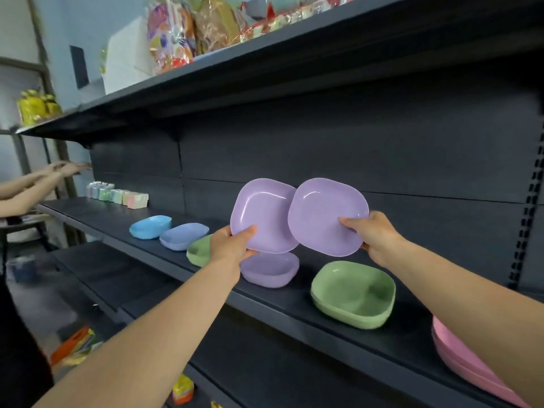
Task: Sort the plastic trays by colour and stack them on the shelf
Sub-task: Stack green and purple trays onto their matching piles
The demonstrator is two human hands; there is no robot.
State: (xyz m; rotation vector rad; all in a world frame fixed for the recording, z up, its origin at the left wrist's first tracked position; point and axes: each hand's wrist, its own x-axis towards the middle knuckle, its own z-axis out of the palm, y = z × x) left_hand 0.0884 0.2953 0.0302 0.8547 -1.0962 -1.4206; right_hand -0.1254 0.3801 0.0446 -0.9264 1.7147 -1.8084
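with the left hand [232, 245] pinching one purple tray [262, 214] and the right hand [372, 235] pinching another [326, 214] just above the purple tray on the shelf [269, 269], best nest them together, level, before lowering onto it.

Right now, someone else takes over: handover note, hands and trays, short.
Left hand: grip on one purple tray, held tilted above the shelf.
Right hand: grip on a second purple tray, beside the first and overlapping it.
On the shelf: purple tray right below the held ones, green stack, pink stack at right; blue tray, lavender-blue tray and another green tray at left.
Done: green and pink partly stacked.
Left: set both held trays onto the purple one; merge the two greens.
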